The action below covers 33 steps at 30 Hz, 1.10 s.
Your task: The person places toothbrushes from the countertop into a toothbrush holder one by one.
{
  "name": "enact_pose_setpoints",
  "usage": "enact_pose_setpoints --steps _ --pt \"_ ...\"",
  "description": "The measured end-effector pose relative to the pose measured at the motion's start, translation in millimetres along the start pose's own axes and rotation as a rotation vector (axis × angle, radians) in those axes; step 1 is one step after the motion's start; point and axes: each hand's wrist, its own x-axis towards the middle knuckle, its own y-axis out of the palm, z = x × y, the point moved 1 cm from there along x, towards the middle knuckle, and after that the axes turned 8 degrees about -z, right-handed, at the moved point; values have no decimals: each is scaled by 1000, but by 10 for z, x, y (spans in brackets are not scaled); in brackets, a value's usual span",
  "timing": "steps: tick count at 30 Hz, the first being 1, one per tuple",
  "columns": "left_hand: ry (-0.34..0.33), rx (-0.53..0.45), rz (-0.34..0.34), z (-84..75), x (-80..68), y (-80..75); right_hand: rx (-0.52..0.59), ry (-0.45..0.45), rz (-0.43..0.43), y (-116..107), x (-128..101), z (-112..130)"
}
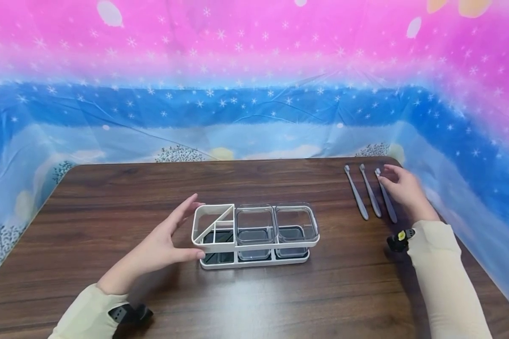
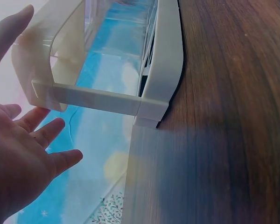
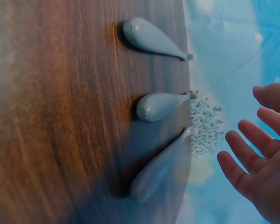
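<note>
Head view: three toothbrushes (image 1: 371,190) lie near the right grip (image 1: 404,188).

Wore pale cream left sleeve (image 1: 86,313) and matching right sleeve (image 1: 444,278), plain, ending near wrists in softly creased cuffs. Bore black left wrist device (image 1: 129,313), flecked with small dots; bore black right wrist device (image 1: 396,242), marked with bright yellow patch (image 1: 401,235).

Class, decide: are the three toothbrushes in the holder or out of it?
Out: all three toothbrushes lie on the table, to the right of the holder in the head view.
</note>
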Motion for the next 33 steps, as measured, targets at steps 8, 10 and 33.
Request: enact_pose_setpoints --steps 8,10,33 --pt "42 -76 -6 24 25 19 -27 79 63 74 89 -190" --pt "28 -81 -4 25 26 20 -33 102 76 92 108 -229" --pt "-31 -72 -7 12 40 68 -155 234 186 298 235 -367"
